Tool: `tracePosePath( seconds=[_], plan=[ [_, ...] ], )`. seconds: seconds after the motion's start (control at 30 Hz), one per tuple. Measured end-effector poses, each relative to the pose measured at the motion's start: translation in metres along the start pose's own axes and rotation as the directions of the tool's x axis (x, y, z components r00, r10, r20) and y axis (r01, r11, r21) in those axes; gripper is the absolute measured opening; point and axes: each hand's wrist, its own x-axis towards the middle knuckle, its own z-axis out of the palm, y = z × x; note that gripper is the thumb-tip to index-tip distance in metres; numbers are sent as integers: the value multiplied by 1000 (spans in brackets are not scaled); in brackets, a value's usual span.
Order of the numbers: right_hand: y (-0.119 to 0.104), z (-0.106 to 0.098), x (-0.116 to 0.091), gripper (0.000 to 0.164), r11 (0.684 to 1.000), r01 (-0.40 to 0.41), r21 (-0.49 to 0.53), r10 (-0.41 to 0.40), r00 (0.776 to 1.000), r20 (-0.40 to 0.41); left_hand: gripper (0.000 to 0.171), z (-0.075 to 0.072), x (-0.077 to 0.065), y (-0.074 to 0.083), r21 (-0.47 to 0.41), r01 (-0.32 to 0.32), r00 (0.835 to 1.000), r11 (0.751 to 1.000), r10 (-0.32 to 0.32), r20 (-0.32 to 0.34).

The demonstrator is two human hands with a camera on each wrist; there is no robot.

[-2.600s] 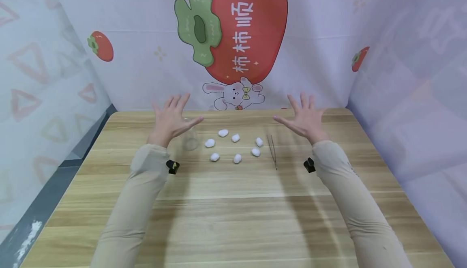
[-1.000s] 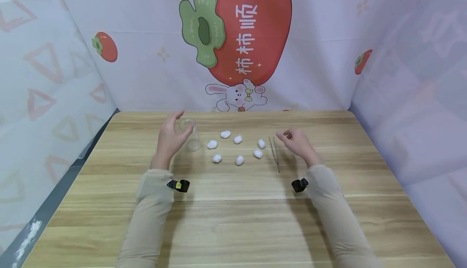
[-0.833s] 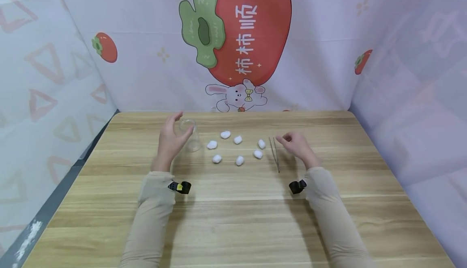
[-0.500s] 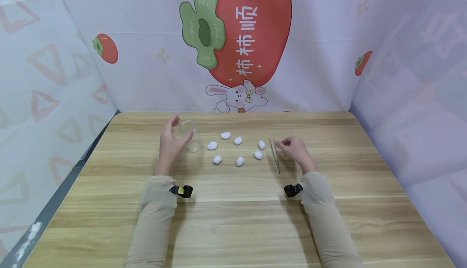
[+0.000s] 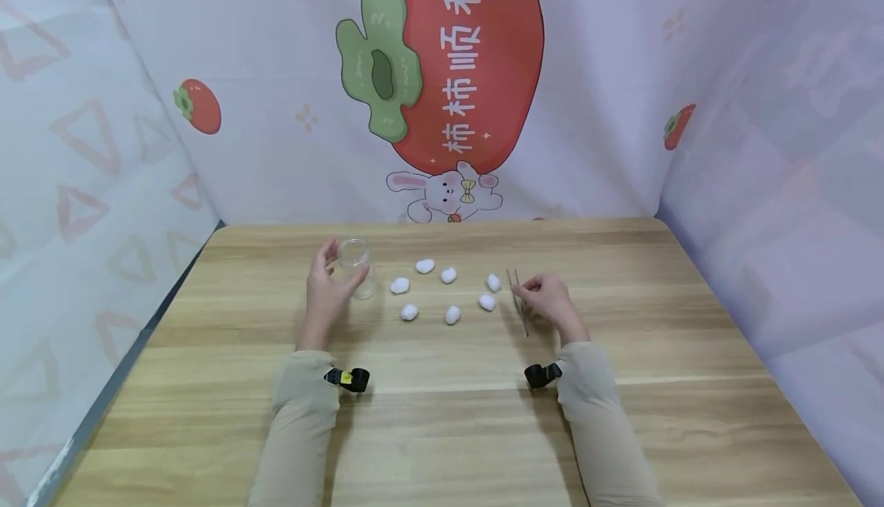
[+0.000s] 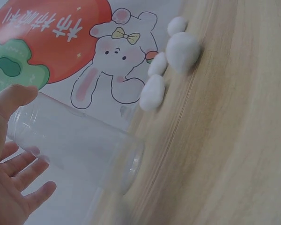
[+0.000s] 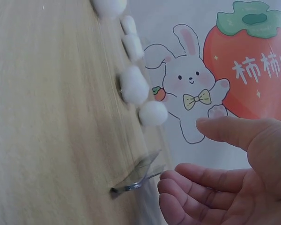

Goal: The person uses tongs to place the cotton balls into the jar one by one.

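Observation:
A clear glass jar stands upright on the table at the back left. My left hand is beside it, thumb spread from the fingers and the jar between them. The left wrist view shows the thumb overlapping the jar's mouth, with the loosely bent fingers along its other side. Metal tweezers lie on the right, their two prongs spread toward the back. Over them is my right hand; in the right wrist view, its thumb and curved fingers are apart, fingertips close to the tweezers.
Several white cotton balls lie scattered between the jar and the tweezers. A printed cloth hangs right behind the wooden table, and more cloth closes off both sides. Each wrist carries a small black camera.
From raised and spread, both hands have come down, the left to around the jar, the right over the tweezers. Jar, tweezers and cotton balls keep their places.

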Motion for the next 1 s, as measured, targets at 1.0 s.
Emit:
tracePosePath(
  seconds=[1.0],
  plan=[
    [3, 18, 3, 32, 987, -104, -121, 85, 984, -154, 74, 19, -4, -20, -25, -2, 999, 1000, 1, -47]
  ],
)
